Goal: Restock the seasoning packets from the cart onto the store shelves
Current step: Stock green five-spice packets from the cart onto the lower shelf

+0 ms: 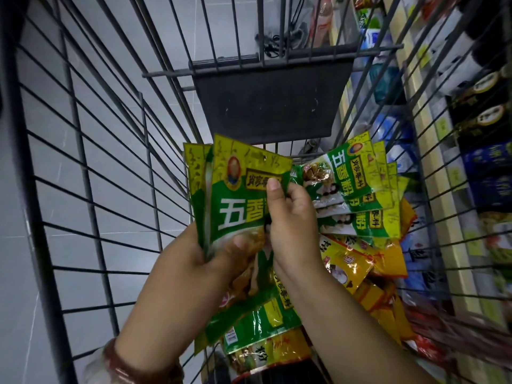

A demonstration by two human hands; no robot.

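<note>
My left hand (194,261) grips a small stack of green and yellow seasoning packets (235,189) upright over the wire cart (83,162). The thumb of my right hand (291,223) presses the front packet, its fingers curled behind it. More green packets (357,187) lie fanned out in the cart to the right. Yellow packets (360,261) lie beneath them, and further green ones (257,325) lie under my wrists.
The cart's dark plastic flap (271,101) stands at the far end. Store shelves (476,162) with blue, black and white packaged goods run along the right, seen through the cart's wire side. Grey tiled floor (55,245) lies to the left.
</note>
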